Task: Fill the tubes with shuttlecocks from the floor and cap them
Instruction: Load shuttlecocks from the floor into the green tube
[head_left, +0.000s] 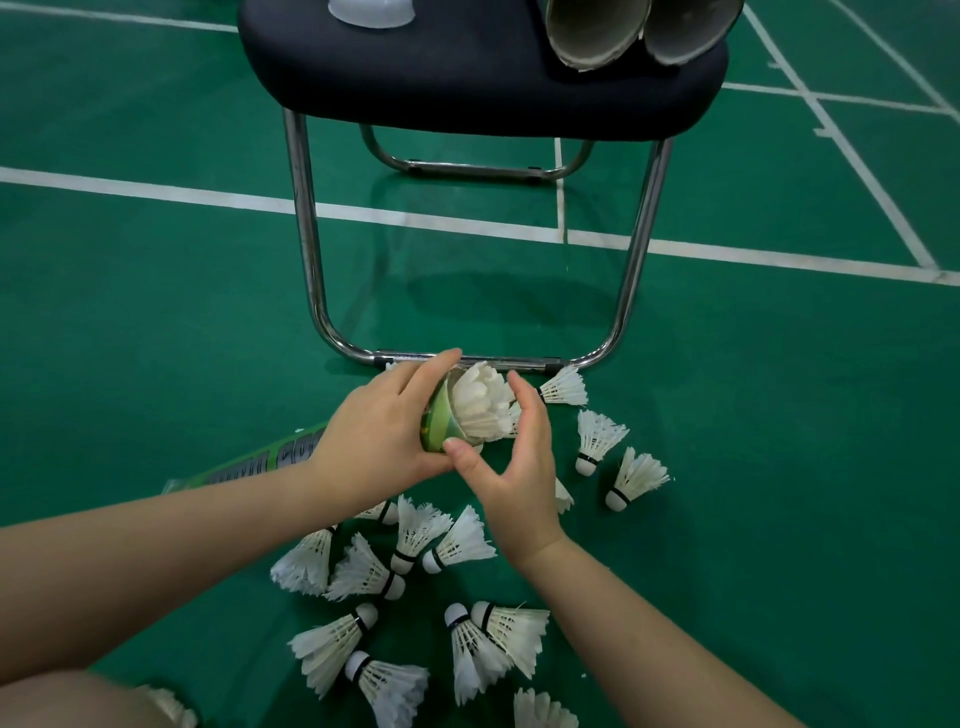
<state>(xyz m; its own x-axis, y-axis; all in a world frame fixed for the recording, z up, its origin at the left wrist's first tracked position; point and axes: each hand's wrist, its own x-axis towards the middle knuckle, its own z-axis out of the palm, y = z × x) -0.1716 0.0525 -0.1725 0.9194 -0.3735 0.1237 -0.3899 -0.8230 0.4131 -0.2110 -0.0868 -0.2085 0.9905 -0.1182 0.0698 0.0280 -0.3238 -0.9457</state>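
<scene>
My left hand (382, 426) is wrapped around the open end of a green tube (441, 423) that lies slanted over the floor, its far part running down-left (270, 457). White feathers of a shuttlecock (480, 400) stick out of the tube's mouth. My right hand (511, 467) cups those feathers, thumb at the tube's rim and fingers curled over the right side. Several loose white shuttlecocks lie on the green floor, some to the right (597, 439) and many below my hands (363, 571).
A black padded chair (467, 73) with chrome legs (306, 234) stands just beyond my hands. On its seat lie two open cardboard tubes (597, 31) and translucent caps (371, 10). White court lines (156, 189) cross the floor. My knee (67, 701) shows at bottom left.
</scene>
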